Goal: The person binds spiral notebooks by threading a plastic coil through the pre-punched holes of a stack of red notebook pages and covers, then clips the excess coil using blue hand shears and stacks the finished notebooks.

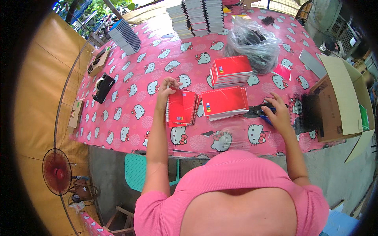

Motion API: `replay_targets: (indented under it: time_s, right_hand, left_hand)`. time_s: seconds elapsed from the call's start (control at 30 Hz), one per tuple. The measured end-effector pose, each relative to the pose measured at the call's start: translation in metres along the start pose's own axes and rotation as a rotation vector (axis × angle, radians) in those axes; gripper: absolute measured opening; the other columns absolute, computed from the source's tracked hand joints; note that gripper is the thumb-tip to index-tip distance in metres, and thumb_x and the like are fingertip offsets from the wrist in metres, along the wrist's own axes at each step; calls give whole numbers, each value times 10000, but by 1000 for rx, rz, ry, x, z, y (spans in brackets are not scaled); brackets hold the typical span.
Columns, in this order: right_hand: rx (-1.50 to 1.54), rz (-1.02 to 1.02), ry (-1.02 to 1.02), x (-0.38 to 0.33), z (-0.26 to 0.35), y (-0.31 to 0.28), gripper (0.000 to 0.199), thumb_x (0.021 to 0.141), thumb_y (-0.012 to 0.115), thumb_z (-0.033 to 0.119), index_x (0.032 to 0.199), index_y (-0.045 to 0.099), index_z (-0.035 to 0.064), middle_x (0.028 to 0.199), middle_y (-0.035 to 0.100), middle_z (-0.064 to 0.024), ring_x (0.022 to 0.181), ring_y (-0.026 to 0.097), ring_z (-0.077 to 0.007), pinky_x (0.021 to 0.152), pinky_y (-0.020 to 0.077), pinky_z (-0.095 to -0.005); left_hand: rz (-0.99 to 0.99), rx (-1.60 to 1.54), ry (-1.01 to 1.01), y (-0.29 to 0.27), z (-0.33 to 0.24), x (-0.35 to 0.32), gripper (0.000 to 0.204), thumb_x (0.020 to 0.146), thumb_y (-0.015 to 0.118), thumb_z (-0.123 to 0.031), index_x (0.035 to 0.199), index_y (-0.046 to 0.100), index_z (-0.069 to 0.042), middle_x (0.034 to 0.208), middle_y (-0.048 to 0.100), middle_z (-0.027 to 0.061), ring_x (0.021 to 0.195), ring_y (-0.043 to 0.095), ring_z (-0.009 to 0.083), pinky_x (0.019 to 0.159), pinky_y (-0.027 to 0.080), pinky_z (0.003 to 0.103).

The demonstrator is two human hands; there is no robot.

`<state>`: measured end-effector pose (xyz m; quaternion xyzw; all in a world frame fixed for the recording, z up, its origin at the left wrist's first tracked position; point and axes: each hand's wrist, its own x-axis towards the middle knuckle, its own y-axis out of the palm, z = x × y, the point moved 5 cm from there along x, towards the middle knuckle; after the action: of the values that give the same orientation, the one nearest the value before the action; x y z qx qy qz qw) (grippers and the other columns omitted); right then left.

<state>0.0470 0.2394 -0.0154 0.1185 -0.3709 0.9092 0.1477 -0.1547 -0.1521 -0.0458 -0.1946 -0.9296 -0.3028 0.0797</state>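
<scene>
Several red spiral notebooks (183,108) lie in a loose, fanned pile at the table's middle. My left hand (168,87) is at the pile's upper left corner, its fingers bent over the edge of the top notebook. A taller stack of red notebooks (224,102) stands just to the right, and another red stack (231,70) sits behind it. My right hand (278,112) curls loosely over the blue handles of a dark-jawed tool like pliers (256,111). The tool's jaws point left, toward the middle stack.
Black binding coils (305,112) lie between my right hand and an open cardboard box (340,102). Behind stand a clear plastic bag (254,45) with dark contents and tall notebook stacks (195,17). A tape dispenser (104,87) is at left; a green stool (136,171) stands below the table edge.
</scene>
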Motion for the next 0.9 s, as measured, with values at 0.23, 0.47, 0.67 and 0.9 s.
replay_targets:
  time_s: [0.23, 0.47, 0.67, 0.9]
  right_hand:
    - [51, -37, -243, 39, 46, 0, 302, 810, 700, 160, 1060, 641, 1, 1236, 572, -177, 1109, 571, -318, 921, 451, -374]
    - [432, 181, -273, 73, 127, 29, 307, 834, 682, 140, 1122, 634, 49, 1093, 625, -89, 934, 603, -166, 752, 484, -289]
    - [659, 399, -331, 94, 141, 62, 137, 852, 661, 99, 973, 666, 34, 900, 621, -31, 795, 589, -101, 668, 476, -252]
    - [130, -531, -169, 245, 22, -34, 189, 809, 694, 140, 965, 685, 33, 893, 681, -102, 786, 644, -187, 736, 502, -291]
  left_hand:
    - [32, 871, -28, -44, -11, -8, 305, 855, 541, -3, 1152, 509, -63, 1017, 585, 29, 1018, 566, 144, 914, 424, 294]
    - [186, 786, -2, 158, -41, -11, 595, 890, 529, -28, 1417, 257, -77, 920, 635, 117, 929, 621, 181, 853, 467, 316]
    - [201, 899, 76, 199, -33, -30, 670, 877, 589, -61, 1447, 238, -58, 1080, 618, 162, 1013, 615, 230, 883, 462, 350]
    - [-356, 1659, -25, 87, -9, -75, 717, 812, 702, -388, 1323, 412, 21, 1244, 516, 216, 1166, 481, 352, 969, 398, 461]
